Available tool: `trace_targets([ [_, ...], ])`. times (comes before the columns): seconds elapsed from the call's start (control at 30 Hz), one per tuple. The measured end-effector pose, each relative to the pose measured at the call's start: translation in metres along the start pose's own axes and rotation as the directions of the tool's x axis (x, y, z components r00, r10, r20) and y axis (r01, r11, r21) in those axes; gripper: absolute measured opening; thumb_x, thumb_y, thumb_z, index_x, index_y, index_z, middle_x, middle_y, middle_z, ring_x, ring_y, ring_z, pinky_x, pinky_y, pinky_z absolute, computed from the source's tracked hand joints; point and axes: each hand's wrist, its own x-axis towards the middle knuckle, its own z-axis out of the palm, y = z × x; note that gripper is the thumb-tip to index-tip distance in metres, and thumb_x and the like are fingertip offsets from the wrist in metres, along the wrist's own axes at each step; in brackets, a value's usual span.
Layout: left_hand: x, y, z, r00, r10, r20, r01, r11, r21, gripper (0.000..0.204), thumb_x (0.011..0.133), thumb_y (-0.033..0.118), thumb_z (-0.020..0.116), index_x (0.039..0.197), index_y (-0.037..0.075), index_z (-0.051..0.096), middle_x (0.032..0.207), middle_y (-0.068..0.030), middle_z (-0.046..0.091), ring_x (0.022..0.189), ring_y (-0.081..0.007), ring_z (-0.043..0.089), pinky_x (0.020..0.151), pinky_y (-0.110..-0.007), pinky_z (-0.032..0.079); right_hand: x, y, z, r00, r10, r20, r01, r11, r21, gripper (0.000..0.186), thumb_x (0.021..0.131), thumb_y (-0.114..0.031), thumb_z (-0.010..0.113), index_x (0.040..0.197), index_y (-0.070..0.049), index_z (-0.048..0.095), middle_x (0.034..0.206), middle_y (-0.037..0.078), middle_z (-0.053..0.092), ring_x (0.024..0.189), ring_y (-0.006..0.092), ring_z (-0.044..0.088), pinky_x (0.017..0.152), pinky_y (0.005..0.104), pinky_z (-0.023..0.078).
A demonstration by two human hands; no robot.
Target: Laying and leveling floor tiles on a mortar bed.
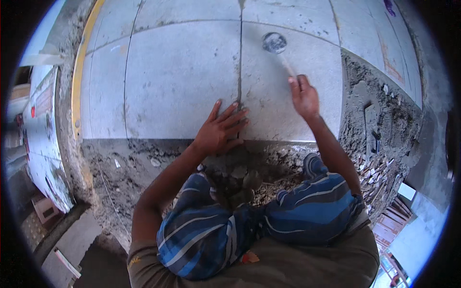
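Observation:
My left hand (222, 130) lies flat with its fingers spread, near the front edge of a large pale grey floor tile (177, 72). Its fingertips reach the joint with the tile to the right (307, 105). The fingers of my right hand (305, 98) are wrapped round the light handle of a mallet (274, 42). The mallet's round, dark, whitish-smeared head is over the far part of the right tile. Its handle is blurred, and I cannot tell whether the head touches the tile.
Rough wet mortar (144, 163) runs along the tiles' front edge, under my knees. More mortar lies at the right, with a trowel (371, 127) on it and broken tile chips (377, 173) closer to me. A long yellow bar (79, 86) borders the tiles at the left.

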Motion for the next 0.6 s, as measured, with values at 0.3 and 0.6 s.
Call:
trace_targets([
  [0.3,-0.003,-0.003,-0.007,0.999,-0.032,0.015,0.033,0.996,-0.086,0.078,0.080,0.037,0.082,0.148,0.016,0.051,0.163,-0.0048,0.037,0.156,-0.0301,0.024,0.125,-0.061,0.011,0.005,0.040,-0.015,0.952,-0.279,-0.127,0.225,0.918,-0.327,0.033,0.097,-0.034,0.068,0.118,-0.009,0.064,0.116,0.015,0.064,0.105,0.0356,0.064,0.089,0.0475,0.050],
  [0.6,0.000,-0.007,-0.022,0.997,-0.016,0.075,0.017,1.000,-0.015,0.079,0.081,0.039,0.082,0.150,0.018,0.050,0.165,-0.0046,0.035,0.157,-0.0306,0.019,0.126,-0.061,0.008,-0.002,0.046,-0.008,0.933,-0.309,-0.186,0.216,0.892,-0.398,0.056,0.095,-0.042,0.069,0.139,-0.010,0.054,0.129,0.016,0.058,0.118,0.0360,0.057,0.103,0.0512,0.041],
])
